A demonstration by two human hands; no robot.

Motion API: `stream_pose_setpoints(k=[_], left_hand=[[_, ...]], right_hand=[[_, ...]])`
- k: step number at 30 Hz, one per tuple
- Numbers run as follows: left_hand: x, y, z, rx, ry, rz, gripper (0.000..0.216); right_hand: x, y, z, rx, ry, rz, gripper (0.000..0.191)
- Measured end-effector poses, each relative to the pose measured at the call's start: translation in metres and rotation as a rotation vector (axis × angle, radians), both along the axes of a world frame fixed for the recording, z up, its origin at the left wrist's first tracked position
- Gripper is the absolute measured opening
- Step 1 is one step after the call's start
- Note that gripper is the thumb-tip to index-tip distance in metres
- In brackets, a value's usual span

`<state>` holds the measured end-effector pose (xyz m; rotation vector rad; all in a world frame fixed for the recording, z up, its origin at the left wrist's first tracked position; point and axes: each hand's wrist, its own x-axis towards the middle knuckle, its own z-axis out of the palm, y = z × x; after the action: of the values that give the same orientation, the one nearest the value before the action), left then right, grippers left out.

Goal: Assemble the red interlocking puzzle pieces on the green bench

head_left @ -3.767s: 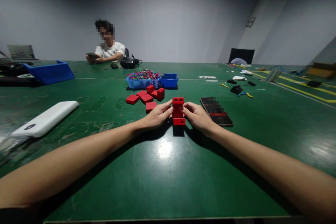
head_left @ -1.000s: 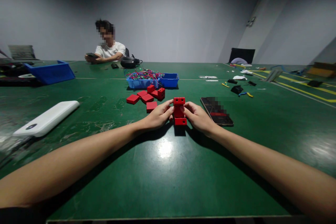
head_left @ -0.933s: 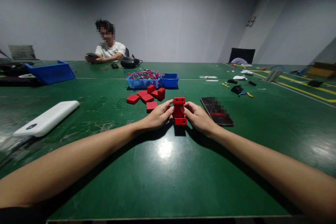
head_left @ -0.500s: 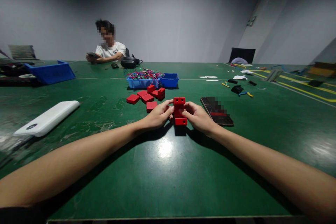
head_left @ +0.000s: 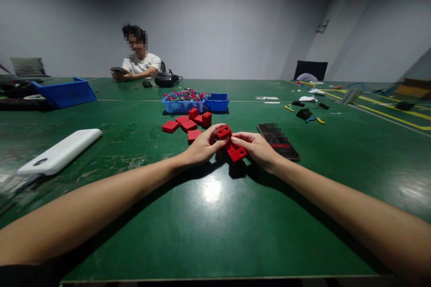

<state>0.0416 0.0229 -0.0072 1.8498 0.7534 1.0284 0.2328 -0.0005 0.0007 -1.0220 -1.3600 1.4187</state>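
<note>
A red block assembly [head_left: 229, 142], made of a few joined red pieces with two holes in its top piece, is held just above the green table [head_left: 215, 219]. My left hand [head_left: 202, 145] grips its left side with curled fingers. My right hand [head_left: 256, 148] pinches its lower right piece. The assembly leans to the left, lifted off the tabletop. Several loose red blocks [head_left: 188, 123] lie just behind my left hand.
A dark phone [head_left: 278, 141] lies right of my right hand. A white power bank [head_left: 59, 151] rests at left. Blue bins [head_left: 195, 103] hold coloured wires behind the blocks; another blue bin [head_left: 63, 92] sits far left. A seated person [head_left: 139, 60] holds a phone across the table. Small tools [head_left: 305, 114] lie at right.
The red assembly stood upright on the table between both hands; now it is raised and tilted to the left, both hands still gripping it.
</note>
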Motion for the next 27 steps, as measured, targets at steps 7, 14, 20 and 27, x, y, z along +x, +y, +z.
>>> stream_pose_setpoints(k=[7, 14, 20, 27], left_hand=[[0.0, -0.003, 0.003, -0.033, 0.087, 0.157, 0.042], [0.001, 0.002, 0.002, -0.096, -0.023, 0.207, 0.046], [0.0, -0.002, 0.006, -0.138, 0.014, 0.166, 0.057], [0.0, -0.004, 0.006, -0.091, 0.04, 0.141, 0.068]], right_hand=[[0.0, -0.002, 0.002, 0.1, -0.057, -0.04, 0.051], [-0.002, -0.012, 0.004, 0.176, -0.143, 0.033, 0.066], [0.0, -0.001, 0.001, 0.063, -0.035, -0.154, 0.047], [0.0, 0.003, -0.001, 0.032, 0.019, -0.145, 0.044]])
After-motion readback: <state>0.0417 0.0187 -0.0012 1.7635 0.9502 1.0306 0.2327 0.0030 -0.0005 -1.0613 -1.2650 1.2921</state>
